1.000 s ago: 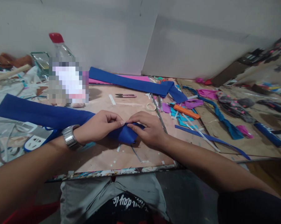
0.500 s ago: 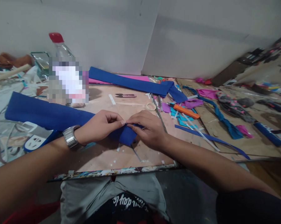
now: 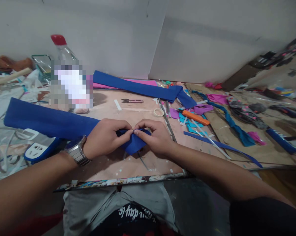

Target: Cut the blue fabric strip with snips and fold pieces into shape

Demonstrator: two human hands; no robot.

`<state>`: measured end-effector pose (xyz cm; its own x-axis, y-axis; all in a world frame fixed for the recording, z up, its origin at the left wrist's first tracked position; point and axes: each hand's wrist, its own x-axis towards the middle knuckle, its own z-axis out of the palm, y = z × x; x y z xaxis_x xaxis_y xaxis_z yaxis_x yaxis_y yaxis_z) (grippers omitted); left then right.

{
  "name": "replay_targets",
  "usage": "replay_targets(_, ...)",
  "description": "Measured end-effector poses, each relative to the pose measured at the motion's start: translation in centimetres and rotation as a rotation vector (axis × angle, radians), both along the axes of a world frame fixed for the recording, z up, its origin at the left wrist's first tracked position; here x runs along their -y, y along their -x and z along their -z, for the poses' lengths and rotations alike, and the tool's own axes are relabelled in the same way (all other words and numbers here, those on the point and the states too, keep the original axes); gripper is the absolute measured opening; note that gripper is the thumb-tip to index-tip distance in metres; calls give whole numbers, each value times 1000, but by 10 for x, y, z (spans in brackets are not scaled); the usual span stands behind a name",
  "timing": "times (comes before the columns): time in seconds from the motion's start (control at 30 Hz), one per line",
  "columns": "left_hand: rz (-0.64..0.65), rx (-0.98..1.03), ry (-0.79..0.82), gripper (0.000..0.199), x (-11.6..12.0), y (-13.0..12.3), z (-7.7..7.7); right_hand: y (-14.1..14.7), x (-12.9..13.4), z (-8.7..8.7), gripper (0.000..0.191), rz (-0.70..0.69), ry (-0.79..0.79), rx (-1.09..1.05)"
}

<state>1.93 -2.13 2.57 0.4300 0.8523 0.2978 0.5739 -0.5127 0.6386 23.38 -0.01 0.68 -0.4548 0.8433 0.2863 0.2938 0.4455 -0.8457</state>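
A long blue fabric strip (image 3: 49, 119) runs from the left across the table to its near middle. My left hand (image 3: 110, 134), with a metal-band watch on the wrist, pinches the strip near its right end between thumb and index finger. My right hand (image 3: 155, 136) pinches the same edge, its fingertips touching those of the left. Below the pinch the fabric hangs in a small pointed fold. Parts of the strip are hidden behind both hands.
Beyond the hands lie thread snips (image 3: 131, 101), a tape roll (image 3: 159, 112) and a second blue strip (image 3: 135, 87). An orange cutter (image 3: 195, 117) rests among scraps at right. A power strip (image 3: 41, 147) sits left; a red-capped bottle (image 3: 58, 40) stands behind.
Both thumbs have come together at the fabric edge, and my left wrist has turned slightly. The fold below the fingers now forms a point.
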Motion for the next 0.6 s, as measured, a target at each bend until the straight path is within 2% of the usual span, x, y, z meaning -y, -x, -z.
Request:
replay_targets(0.13,21,-77,-103,22,1,0,4,1,2,-1,14,8,249,-33)
replay_targets(0.23,13,-127,-128,26,1,0,6,2,1,1,15,1,341,-64)
replay_targets(0.43,-38,-167,-96,28,-1,2,8,1,-4,7,17,4,222,-39)
replay_targets(0.6,-8,-149,-21,28,-1,2,5,0,-5,5,15,-15,162,-8)
